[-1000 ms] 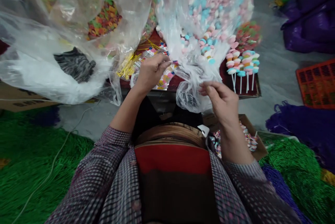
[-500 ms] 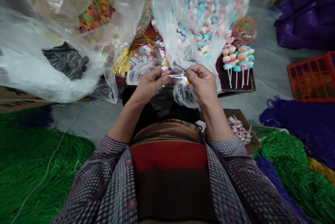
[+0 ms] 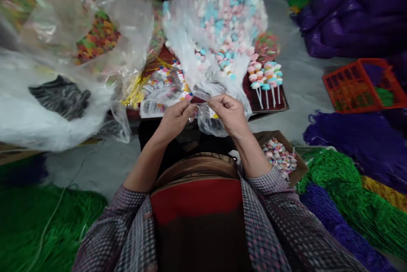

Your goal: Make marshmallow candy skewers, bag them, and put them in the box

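Note:
Just over the table's front edge, my left hand (image 3: 176, 120) and my right hand (image 3: 229, 115) pinch a small clear plastic bag (image 3: 202, 106) between them. A colourful printed piece shows by the right fingertips; the rest of the bag is mostly covered by the fingers. Flat printed clear bags (image 3: 162, 89) lie in a pile just beyond my left hand, beside gold twist ties (image 3: 136, 91). Beyond my right hand sits a large open bag of pink, white and blue marshmallows (image 3: 229, 4). Marshmallow sticks (image 3: 265, 77) lie to its right on the dark table (image 3: 284, 101).
Bags of colourful gummy candy (image 3: 100, 36) and a white plastic bag (image 3: 57, 123) crowd the left. A cardboard box of wrapped candy (image 3: 280, 155) stands low beside my right forearm. Green fringe (image 3: 47, 221), purple strands (image 3: 352, 144) and an orange crate (image 3: 349, 87) occupy the floor.
The view has swung so the tabletop things appear further left, with most of them lower. My hands have come slightly closer together, still pinching the small bag.

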A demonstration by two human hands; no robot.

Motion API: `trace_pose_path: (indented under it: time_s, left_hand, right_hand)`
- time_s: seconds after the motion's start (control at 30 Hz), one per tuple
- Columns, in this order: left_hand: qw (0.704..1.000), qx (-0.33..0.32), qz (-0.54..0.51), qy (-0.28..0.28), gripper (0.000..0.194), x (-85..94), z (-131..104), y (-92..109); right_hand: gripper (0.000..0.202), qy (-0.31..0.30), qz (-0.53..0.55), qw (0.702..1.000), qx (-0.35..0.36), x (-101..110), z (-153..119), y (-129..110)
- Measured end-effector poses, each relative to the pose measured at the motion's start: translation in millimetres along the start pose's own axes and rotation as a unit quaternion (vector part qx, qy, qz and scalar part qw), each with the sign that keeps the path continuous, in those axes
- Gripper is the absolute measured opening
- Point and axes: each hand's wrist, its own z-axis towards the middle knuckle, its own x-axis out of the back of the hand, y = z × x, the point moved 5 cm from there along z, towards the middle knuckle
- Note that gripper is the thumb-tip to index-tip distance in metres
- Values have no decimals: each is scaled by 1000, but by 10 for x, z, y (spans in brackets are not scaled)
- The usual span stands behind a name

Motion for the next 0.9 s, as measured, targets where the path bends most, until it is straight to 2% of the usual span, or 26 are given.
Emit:
trace_pose_path:
  time_s: [0.07,0.13,0.23,0.37,0.5,0.57,0.67,0.73,0.8,0.9]
  left_hand:
    - [997,26,-73,-13,41,-65,9,-57]
    - [992,42,-115,-14,41,-126,15,-107]
    - [991,58,-118,6,48,-193,12,-164]
    - [989,87,-116,33,59,-260,8,-212]
    - [985,94,-138,-41,55,-363,27,-177]
    - [987,81,-126,-57,52,-366,37,-152]
    - [987,86,-134,12,56,-259,52,-179]
    - [975,108,-174,81,61,-160,52,-227]
    - [961,120,-211,130,62,-86,50,-261]
    - [952,111,-244,149,59,-55,52,-273]
  right_hand:
    - [44,32,-31,999,-1,32,-23,-21]
    - [45,51,-71,996,12,44,-49,-38]
    - [52,73,-111,991,35,60,-88,-35]
    - [63,78,-138,987,30,103,-98,14]
    - [73,89,-164,982,23,201,-71,36]
    - [74,76,-187,979,19,264,-47,46]
    - [68,63,-254,965,4,478,23,65]
    - [55,108,-329,938,-16,764,95,65]
    - [36,163,-436,884,-43,1083,176,58]
    - [23,154,-562,801,-138,1414,282,156]
